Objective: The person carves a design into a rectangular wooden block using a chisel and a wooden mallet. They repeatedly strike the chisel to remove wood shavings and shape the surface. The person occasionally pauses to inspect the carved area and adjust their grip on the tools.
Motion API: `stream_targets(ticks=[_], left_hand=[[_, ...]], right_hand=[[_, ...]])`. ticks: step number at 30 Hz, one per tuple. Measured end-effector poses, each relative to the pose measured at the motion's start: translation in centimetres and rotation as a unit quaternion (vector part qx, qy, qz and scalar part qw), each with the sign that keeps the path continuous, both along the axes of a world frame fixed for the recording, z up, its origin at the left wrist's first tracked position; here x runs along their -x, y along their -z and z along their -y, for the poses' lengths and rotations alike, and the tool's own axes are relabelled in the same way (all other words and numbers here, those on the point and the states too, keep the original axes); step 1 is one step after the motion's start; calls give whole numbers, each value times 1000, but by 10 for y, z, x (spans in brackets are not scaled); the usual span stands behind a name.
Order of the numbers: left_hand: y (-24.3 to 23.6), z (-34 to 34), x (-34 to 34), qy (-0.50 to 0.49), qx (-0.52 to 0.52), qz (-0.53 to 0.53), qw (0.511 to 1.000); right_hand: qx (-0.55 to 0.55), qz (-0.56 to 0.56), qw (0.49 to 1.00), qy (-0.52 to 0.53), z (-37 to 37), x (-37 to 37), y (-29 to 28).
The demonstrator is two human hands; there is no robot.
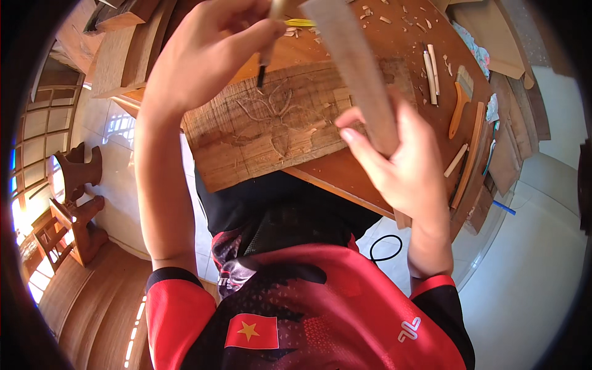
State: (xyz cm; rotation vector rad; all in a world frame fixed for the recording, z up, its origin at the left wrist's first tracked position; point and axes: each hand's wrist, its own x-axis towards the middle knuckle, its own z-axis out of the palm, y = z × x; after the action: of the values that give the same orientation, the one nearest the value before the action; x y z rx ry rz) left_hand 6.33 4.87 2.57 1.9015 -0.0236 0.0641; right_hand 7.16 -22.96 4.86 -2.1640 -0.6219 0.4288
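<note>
In my left hand (200,58), closed, is a carving chisel (263,60) with a pale handle; its dark tip points down just above the board. My right hand (404,163) grips the lower end of a flat wooden bar (353,65), which slants up and away to the left. Beneath both hands lies a wooden board (228,163), its near left corner jutting past the table edge. A plant-like relief with leaves and stems (279,123) is cut into its face, and a few shavings rest on it.
The brown table (336,176) carries scattered wood shavings (419,24). On its right are slim pale-handled tools (430,77), an orange-handled brush (458,111) and long wood strips (470,154). Stacked planks (509,135) flank that side. A carved wooden chair (77,225) stands left.
</note>
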Motion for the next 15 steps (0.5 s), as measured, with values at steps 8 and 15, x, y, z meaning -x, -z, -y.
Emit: stream_targets(ticks=[8,15], left_hand=[[-1,5,63,-165,-71,-31,983],[6,11,73,-207,18,-10,978]], right_hand=[[79,88,993,9,-41,17,8],[129,141,979,67,-58,37,9]])
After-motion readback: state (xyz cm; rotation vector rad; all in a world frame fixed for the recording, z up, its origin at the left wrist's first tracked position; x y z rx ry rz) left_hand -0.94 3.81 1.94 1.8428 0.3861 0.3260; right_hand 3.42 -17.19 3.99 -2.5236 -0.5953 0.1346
